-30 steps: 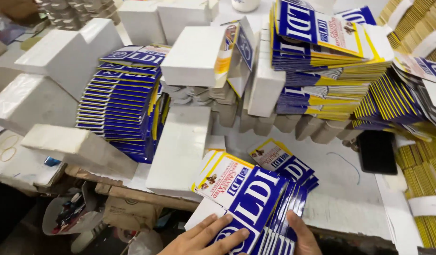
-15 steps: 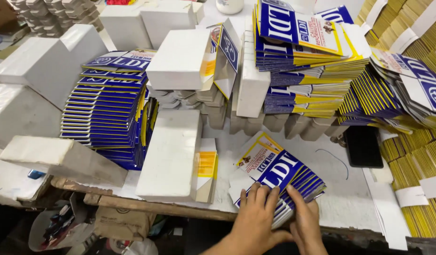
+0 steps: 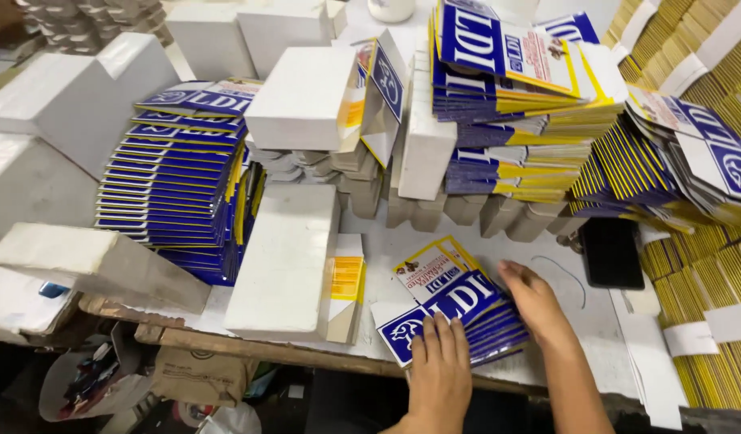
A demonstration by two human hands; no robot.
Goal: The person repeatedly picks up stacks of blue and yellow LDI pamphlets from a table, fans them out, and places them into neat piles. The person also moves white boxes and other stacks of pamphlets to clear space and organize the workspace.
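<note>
A small stack of flat blue, white and yellow printed cartons (image 3: 447, 301) lies on the white table (image 3: 563, 321) near its front edge. My left hand (image 3: 438, 366) rests flat on the stack's near edge, fingers spread over the top carton. My right hand (image 3: 535, 301) presses against the stack's right side, fingers pointing left along its far edge. Neither hand lifts anything; both press on the stack.
A white block of folded cartons (image 3: 286, 261) lies left of the stack. Tall piles of blue cartons (image 3: 177, 181) stand at left and at the back (image 3: 515, 88). A black phone (image 3: 611, 253) lies to the right. Yellow bundles (image 3: 708, 273) fill the right edge.
The carton stack has moved away from the table's front edge onto the table. My right hand has shifted from the near edge to the stack's right side; my left hand stays on top.
</note>
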